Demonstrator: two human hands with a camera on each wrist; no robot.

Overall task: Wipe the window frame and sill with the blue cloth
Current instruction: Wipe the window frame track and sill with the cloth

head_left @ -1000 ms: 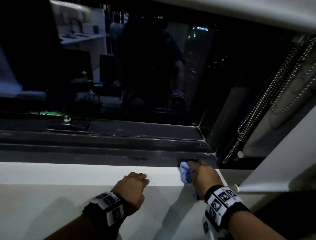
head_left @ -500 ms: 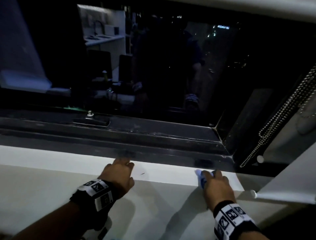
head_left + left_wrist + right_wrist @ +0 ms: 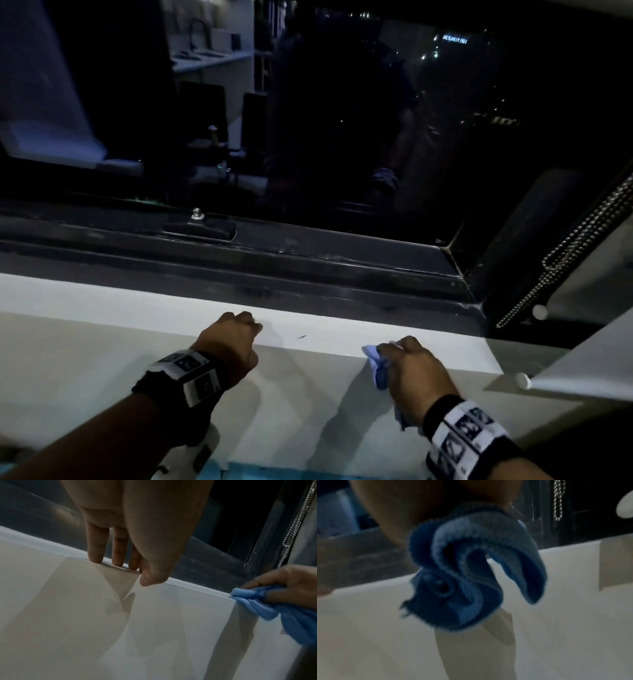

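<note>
My right hand (image 3: 400,354) grips the bunched blue cloth (image 3: 376,365) and holds it against the front edge of the white sill (image 3: 318,330). Folds of the cloth (image 3: 471,574) hang below the hand in the right wrist view. My left hand (image 3: 245,323) is empty; its fingertips (image 3: 96,555) rest on the sill's edge, well to the left of the cloth (image 3: 254,601). The dark window frame (image 3: 308,274) runs behind the sill to a corner at the right. The right hand's fingers under the cloth are hidden.
A metal bead chain (image 3: 565,246) hangs at the right by the frame's corner. A white blind rail with a round end cap (image 3: 522,380) juts in beside my right hand. A latch (image 3: 198,215) sits on the frame at left. The dark glass (image 3: 342,120) reflects the room.
My right hand has drawn the cloth back from the dark frame near the corner to the sill's front edge, slightly leftward. The left hand has stayed on the sill.
</note>
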